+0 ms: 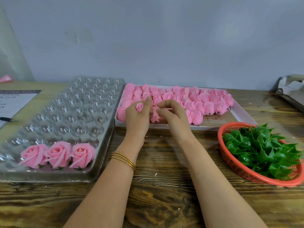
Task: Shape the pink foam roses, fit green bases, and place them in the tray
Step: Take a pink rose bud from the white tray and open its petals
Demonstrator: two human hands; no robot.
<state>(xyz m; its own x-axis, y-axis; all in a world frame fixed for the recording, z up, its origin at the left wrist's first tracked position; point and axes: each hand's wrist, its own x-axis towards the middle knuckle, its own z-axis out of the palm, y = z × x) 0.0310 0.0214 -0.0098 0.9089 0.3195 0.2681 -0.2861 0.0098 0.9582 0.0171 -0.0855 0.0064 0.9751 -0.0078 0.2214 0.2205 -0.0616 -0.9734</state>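
Note:
My left hand (pixel 138 116) grips a small pink rosebud (pixel 140 107) in its curled fingers, bud end up. My right hand (pixel 171 112) pinches a thin pink petal edge (pixel 167 109) beside another pink foam piece (pixel 155 116) between the hands. Both hands hover over the left end of a white box (pixel 213 125) packed with unshaped pink foam roses (pixel 197 99). The clear plastic cell tray (pixel 74 112) at left holds three finished roses (pixel 59 154) with green bases in its near row. Green bases (pixel 263 148) fill a red basket (pixel 233 168) at right.
A printed paper (pixel 14 99) with a black pen (pixel 8 119) lies at far left. Crumpled cardboard (pixel 291 91) sits at the back right. A pink scrap (pixel 5 79) lies by the wall at left. Bare wooden tabletop (pixel 164 186) lies under my forearms.

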